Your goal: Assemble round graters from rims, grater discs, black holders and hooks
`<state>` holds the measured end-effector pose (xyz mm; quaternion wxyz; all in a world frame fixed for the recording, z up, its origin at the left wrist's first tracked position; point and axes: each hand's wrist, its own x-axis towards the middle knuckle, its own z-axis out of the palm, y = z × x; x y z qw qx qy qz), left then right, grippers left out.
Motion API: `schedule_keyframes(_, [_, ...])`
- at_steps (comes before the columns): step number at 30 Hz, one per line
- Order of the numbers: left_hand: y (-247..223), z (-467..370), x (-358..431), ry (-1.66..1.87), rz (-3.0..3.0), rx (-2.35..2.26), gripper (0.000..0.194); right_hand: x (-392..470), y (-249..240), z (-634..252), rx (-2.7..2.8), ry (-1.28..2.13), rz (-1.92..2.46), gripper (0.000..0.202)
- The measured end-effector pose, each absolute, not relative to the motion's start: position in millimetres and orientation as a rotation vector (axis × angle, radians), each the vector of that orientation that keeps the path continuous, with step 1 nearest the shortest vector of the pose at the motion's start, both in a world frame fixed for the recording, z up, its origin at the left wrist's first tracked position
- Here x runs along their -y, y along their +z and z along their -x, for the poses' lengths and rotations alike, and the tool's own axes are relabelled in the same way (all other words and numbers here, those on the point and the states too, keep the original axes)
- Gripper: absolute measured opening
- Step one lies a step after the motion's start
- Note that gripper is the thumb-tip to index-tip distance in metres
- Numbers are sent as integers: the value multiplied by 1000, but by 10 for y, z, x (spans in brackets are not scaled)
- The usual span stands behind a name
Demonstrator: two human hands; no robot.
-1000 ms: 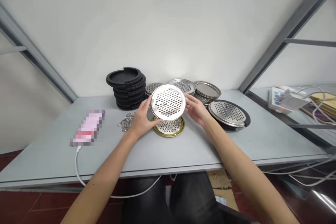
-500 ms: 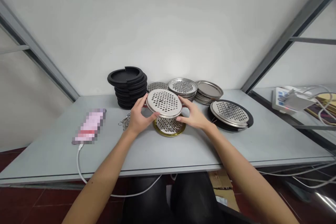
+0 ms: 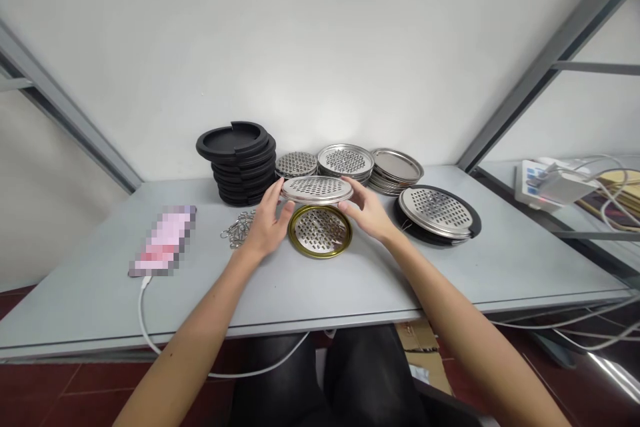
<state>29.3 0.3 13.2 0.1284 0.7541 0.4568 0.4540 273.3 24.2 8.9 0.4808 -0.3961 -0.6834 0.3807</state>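
Note:
Between my two hands a round silver perforated disc (image 3: 317, 189) is held up, tilted so that its top looks narrow. My left hand (image 3: 269, 221) grips its left edge and my right hand (image 3: 367, 210) its right edge. Below it, a gold-rimmed round piece with a perforated silver centre (image 3: 321, 232) lies on the table. Small metal clips (image 3: 239, 229) lie in a heap beside my left hand. To the right of my right hand, a perforated silver disc (image 3: 436, 209) rests on a black round holder (image 3: 475, 221).
A tall stack of black round holders (image 3: 242, 167) stands at the back left. Stacks of perforated discs (image 3: 345, 161) and plain silver discs (image 3: 397, 168) stand near the wall. A phone (image 3: 164, 240) with a white cable lies left; a power strip (image 3: 533, 185) is far right.
The held disc has tipped to a flatter angle between my hands and more of the gold-rimmed piece shows below. The view has shifted slightly.

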Motion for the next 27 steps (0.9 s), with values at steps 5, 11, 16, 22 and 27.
schedule_keyframes(5, [69, -314, 31, 1216, -2179, -1346, 72, -238, 46, -2776, 1703, 974, 1034, 89])
schedule_keyframes(11, [113, -358, 92, 1107, -2242, -1308, 68, -238, -54, -2982, 1781, 1030, 1006, 104])
schedule_keyframes(16, [181, -272, 104, 869, -2227, -1320, 70, -230, -73, -3041, 1870, 1134, 1022, 99])
schedule_keyframes(22, [237, -125, 76, 699, -2242, -1255, 72, -209, -50, -3026, 1962, 1129, 1015, 97])
schedule_keyframes(27, [253, -135, 87, 651, -2303, -1225, 71, -190, -49, -3059, 2082, 1046, 1014, 92])
